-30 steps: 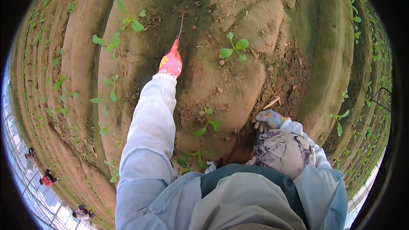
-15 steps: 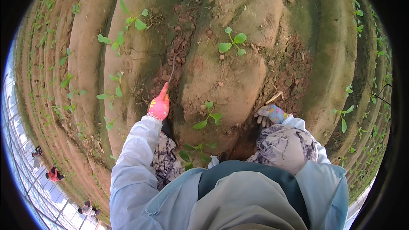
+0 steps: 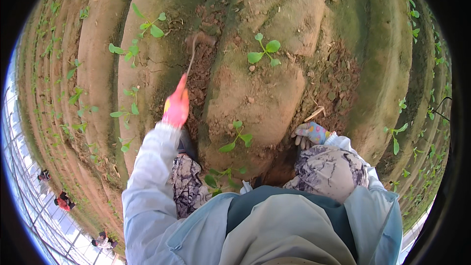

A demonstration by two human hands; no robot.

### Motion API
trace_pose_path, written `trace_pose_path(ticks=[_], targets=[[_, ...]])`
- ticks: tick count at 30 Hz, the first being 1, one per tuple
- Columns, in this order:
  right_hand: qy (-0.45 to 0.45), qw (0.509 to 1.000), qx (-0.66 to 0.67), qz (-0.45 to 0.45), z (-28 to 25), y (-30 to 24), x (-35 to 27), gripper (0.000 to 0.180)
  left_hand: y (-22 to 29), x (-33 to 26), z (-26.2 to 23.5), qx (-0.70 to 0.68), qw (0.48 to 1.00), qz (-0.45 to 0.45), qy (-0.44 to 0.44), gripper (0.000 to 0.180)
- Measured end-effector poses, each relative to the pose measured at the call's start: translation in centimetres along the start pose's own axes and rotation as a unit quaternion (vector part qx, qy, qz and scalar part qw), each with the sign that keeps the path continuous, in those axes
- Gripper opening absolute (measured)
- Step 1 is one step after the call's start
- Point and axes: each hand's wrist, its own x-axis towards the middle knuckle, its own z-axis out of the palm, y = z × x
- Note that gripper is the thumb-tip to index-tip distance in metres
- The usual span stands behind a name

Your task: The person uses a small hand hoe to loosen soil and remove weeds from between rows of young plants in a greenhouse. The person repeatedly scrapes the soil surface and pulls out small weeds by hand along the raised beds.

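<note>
Here left hand (image 3: 175,108) grips thin tool (image 3: 190,58) in furrow; right hand (image 3: 310,134) loose on soil; seedling (image 3: 237,139) between.

Pale blue jacket sleeves, pink left glove (image 3: 175,109), patterned right glove (image 3: 310,133), mottled trousers

thin blurred hoe (image 3: 192,51), blade seemingly in soil

Raised brown soil ridges (image 3: 255,98) running up the frame, small green seedlings (image 3: 264,51) dotted along them, greenhouse glazing (image 3: 29,201) at lower left, distant crouching people (image 3: 63,200) beside it
</note>
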Motion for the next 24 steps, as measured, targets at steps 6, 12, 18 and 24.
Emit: trace_pose_path(ticks=[6, 12, 18, 24], targets=[[0.004, 1.000, -0.001, -0.010, 0.1, 0.0, 0.0, 0.029, 5.0, 11.3, 2.6, 0.078, 0.995, 0.027, 0.053, 0.049], [0.002, 1.000, 0.006, -0.007, 0.1, 0.1, 0.1, 0.030, -3.9, 1.8, 1.7, 0.057, 0.998, 0.023, -0.024, 0.049], [0.004, 1.000, -0.015, -0.015, 0.2, -0.3, 0.0, 0.030, -7.2, -8.4, 0.3, -0.014, 0.998, -0.040, -0.056, 0.049], [0.021, 0.999, -0.027, -0.008, 0.3, 0.4, 0.2, 0.030, -4.4, -6.0, 1.8, -0.072, 0.990, 0.077, 0.095, 0.045]])
